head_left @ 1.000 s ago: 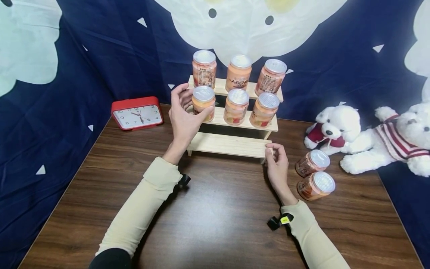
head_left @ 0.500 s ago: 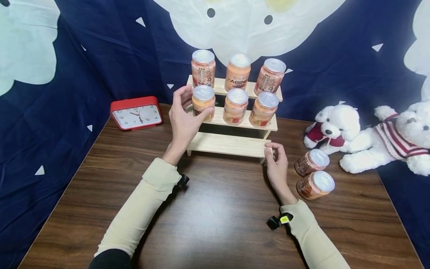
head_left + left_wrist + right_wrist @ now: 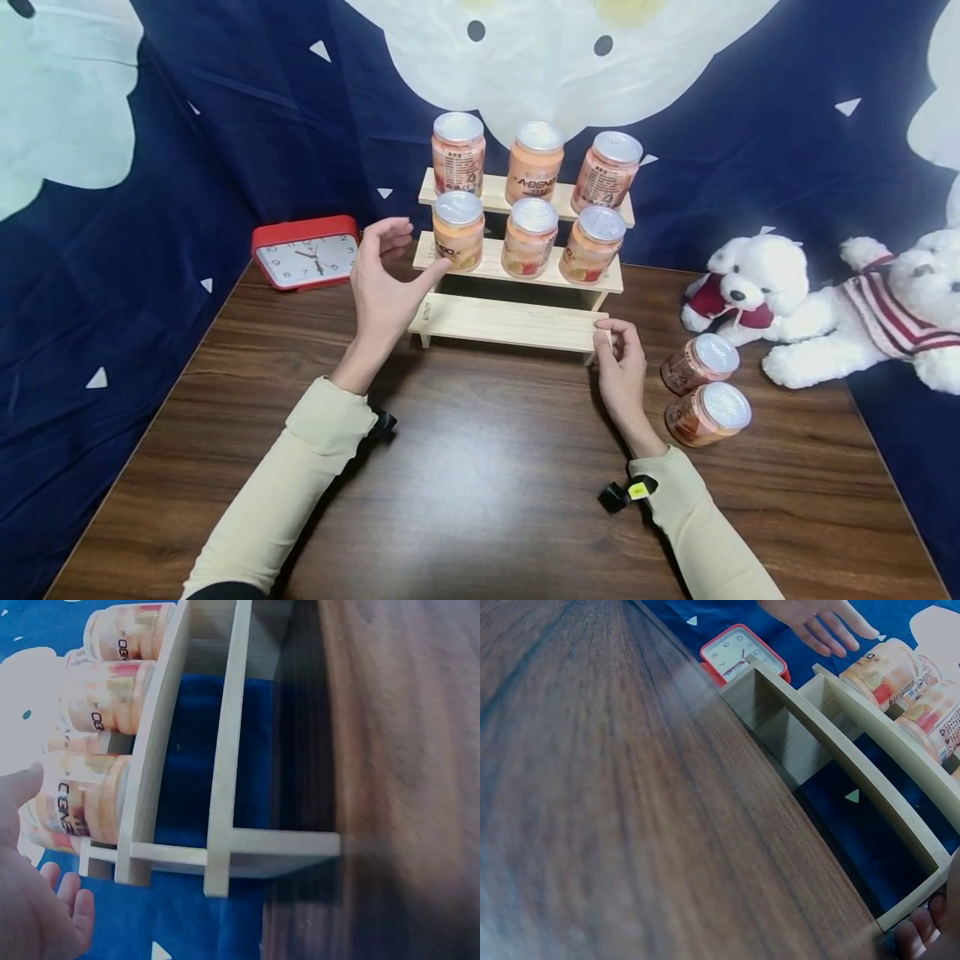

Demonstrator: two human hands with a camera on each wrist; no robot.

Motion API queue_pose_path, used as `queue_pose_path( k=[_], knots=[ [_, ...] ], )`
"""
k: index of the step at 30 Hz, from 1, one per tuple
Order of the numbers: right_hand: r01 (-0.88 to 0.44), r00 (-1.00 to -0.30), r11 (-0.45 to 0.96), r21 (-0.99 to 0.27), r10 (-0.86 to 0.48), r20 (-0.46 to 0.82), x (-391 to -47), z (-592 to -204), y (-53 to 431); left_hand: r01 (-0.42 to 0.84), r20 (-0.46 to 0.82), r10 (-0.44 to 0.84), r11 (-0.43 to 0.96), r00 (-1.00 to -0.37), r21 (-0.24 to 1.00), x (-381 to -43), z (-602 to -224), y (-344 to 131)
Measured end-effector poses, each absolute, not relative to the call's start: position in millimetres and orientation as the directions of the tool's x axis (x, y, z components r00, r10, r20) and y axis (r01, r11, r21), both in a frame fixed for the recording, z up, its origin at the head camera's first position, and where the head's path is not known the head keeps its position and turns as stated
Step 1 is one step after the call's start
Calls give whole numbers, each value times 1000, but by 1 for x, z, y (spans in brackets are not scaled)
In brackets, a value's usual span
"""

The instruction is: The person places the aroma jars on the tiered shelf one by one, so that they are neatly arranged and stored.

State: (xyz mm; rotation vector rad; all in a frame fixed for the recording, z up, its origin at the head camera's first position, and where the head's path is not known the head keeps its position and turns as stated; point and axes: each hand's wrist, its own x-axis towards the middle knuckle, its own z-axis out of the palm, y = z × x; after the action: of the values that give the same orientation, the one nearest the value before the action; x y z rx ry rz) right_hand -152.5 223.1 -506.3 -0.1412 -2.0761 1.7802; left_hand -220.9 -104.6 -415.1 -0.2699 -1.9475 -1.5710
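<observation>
A three-step wooden display stand (image 3: 510,323) stands on the table, its lowest step bare. Three orange fruit jars with silver lids line the top step, and three more the middle one. My left hand (image 3: 382,287) is beside the left jar (image 3: 459,237) of the middle step, fingers spread and thumb tip near the jar's lower side. In the left wrist view a gap shows between the fingers and that jar (image 3: 82,799). My right hand (image 3: 622,367) grips the right end of the lowest step, fingers curled at its edge (image 3: 922,930).
Two more jars (image 3: 699,363) stand on the table to the right of my right hand. Behind them lie two white plush dogs (image 3: 750,283), (image 3: 892,308) in red clothing. A red alarm clock (image 3: 307,252) stands left of the stand. A dark blue cloth (image 3: 247,108) hangs behind.
My left hand has let go of the left jar on the middle step and moved away to the left, its fingers opening. The jar stays in place, and my right hand has not moved.
</observation>
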Motion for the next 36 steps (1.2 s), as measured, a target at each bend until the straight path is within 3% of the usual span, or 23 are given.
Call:
queue_pose_path(
  k=[11, 22, 36],
  knots=[
    [-184, -905, 217, -959, 342, 251, -153, -505, 224, 398, 466, -234, 285, -853, 872, -201, -447, -119],
    [-193, -909, 214, -958, 328, 256, -136, -469, 209, 223, 266, -233, 196, -935, 955, -190, -467, -126],
    [-182, -911, 202, -962, 333, 242, -151, -505, 222, 126, 139, -158, 93, -978, 988, -191, -491, -133]
  ],
)
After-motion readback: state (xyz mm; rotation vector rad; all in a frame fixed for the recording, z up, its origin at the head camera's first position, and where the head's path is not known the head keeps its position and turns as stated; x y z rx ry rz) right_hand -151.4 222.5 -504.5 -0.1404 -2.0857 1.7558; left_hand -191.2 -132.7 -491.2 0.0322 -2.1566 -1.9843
